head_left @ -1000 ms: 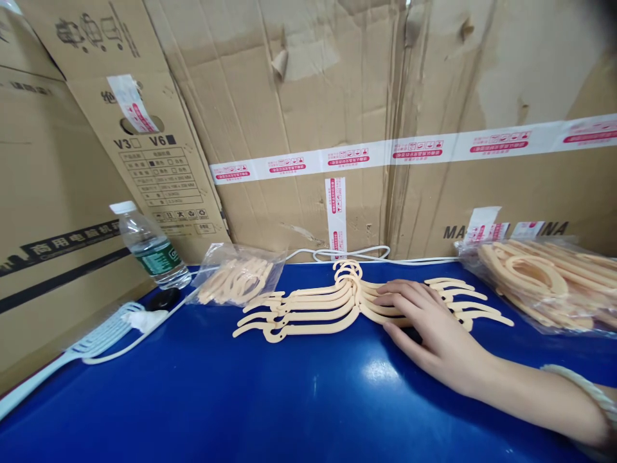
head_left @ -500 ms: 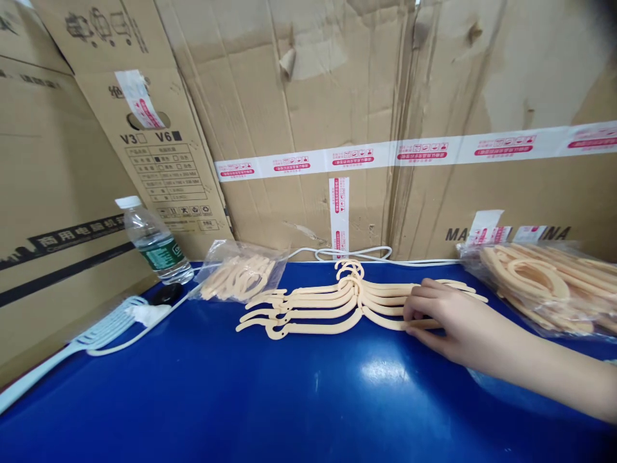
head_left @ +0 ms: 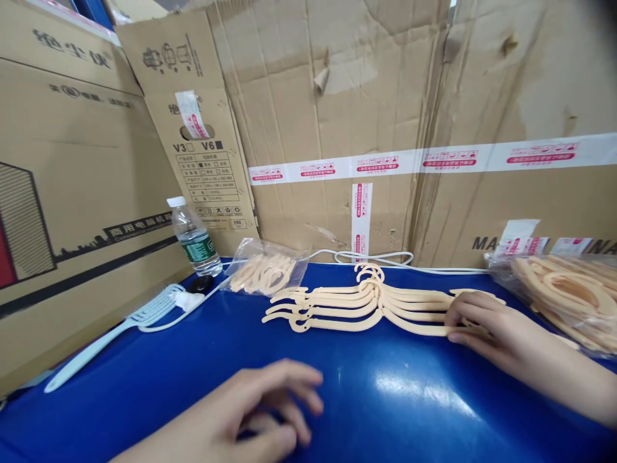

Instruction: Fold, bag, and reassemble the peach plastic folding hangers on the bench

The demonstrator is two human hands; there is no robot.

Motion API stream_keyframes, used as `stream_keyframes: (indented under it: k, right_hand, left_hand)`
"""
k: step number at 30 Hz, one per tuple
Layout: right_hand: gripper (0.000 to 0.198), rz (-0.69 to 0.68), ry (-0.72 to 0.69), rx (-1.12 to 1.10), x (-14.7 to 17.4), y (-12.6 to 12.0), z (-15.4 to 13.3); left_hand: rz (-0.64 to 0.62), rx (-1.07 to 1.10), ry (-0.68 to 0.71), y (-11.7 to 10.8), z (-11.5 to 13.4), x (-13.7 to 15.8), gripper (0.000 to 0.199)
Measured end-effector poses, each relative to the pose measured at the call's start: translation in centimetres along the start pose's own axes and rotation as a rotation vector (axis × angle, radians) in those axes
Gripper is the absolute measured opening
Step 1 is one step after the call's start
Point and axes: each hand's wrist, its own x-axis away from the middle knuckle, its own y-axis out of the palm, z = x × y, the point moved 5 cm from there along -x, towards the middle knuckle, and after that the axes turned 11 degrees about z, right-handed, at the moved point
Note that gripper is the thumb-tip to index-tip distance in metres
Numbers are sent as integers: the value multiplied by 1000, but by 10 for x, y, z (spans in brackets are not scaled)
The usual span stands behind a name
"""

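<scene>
Several peach-coloured plastic hangers [head_left: 344,325] lie in an overlapping row on the blue table, their hooks bunched at the back. My right hand [head_left: 489,325] is at their right side, thumb and fingers closed on the arm of the front hanger; its far end is hidden behind the hand. Low in the view, my left hand [head_left: 270,411] hovers over the table in front of the hangers. Its fingers are loosely bent and apart, a little blurred, with nothing between them.
Clear bags of peach plastic parts lie behind left [head_left: 265,270] and at the right [head_left: 573,296]. A water bottle [head_left: 196,241], a pale blue slotted brush [head_left: 120,328] and a white cable [head_left: 385,257] are on the table [head_left: 376,411]. Cardboard boxes [head_left: 308,122] wall the back and left.
My left hand has come into view from below. The camera view has shifted, so everything appears further right. My right hand has slid outward along the front hanger's arm.
</scene>
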Motion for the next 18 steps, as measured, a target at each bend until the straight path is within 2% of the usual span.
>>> stream_keyframes:
  k: [2, 5, 7, 10, 14, 18]
  right_hand:
    - [20, 34, 36, -33, 4, -5, -6]
    - [17, 77, 132, -49, 12, -10, -9]
    - [15, 110, 173, -39, 16, -13, -10]
    - [13, 187, 166, -7, 20, -16, -12]
    - [9, 283, 169, 39, 26, -15, -8]
    - [17, 363, 122, 53, 31, -8, -6]
  left_hand:
    - [119, 208, -141, -1, 3, -18, 48]
    - [205, 525, -391, 8, 1, -36, 55]
    - [277, 662, -439, 12, 2, -45, 53]
    - [423, 745, -392, 13, 2, -52, 51]
    - [530, 764, -343, 12, 0, -56, 54]
    - [670, 727, -141, 4, 0, -56, 57]
